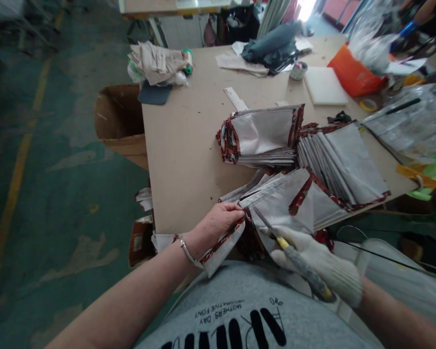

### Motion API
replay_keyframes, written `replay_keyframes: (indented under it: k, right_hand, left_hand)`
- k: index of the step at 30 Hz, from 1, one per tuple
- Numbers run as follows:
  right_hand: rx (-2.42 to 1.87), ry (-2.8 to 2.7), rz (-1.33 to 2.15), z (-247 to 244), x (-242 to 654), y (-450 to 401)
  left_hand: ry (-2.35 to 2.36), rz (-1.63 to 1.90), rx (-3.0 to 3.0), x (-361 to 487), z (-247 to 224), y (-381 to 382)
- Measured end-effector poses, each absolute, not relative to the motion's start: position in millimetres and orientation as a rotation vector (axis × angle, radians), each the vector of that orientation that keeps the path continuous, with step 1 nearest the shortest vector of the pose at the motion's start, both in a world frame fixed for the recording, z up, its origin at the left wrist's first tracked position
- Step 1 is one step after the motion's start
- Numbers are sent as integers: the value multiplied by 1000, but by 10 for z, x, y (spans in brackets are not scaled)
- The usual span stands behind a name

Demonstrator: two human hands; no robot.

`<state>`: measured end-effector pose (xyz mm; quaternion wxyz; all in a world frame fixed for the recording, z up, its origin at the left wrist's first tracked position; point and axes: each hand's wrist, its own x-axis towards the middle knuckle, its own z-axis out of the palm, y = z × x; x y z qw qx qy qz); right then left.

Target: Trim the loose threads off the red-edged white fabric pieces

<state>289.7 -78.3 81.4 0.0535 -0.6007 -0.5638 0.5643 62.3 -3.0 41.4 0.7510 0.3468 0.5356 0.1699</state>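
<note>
My bare left hand [221, 220], with a bracelet at the wrist, pinches the edge of a silver-grey fabric piece [221, 249] with dark red patterned trim. Part of that piece hangs over the table's front edge, close to my body. In my right hand [312, 252], which wears a white knitted glove, is a thin-tipped tool [294, 259] with a worn yellow-and-grey handle. Its slim metal tip points up and left, near the trim just right of my left fingers; whether it touches is unclear. More silver fabric pieces [279, 201] lie fanned out beneath and beyond both hands.
Behind are two stacks of similar pieces, one folded [269, 128] and one fanned [352, 160]. A white block [325, 86], a tape roll [298, 70] and an orange bag [356, 72] lie farther back. A cardboard box [119, 116] stands left of the table [178, 160]. Another person's arm shows top right.
</note>
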Motion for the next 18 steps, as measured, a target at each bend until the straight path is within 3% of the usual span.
replay_keyframes:
  k: [5, 18]
  right_hand:
    - [-1715, -1723, 1930, 702, 2767, -877]
    - [-1610, -1632, 1753, 409, 2575, -857]
  left_hand:
    - [1165, 383, 754, 629, 450, -39]
    - [1186, 397, 788, 656, 473, -96]
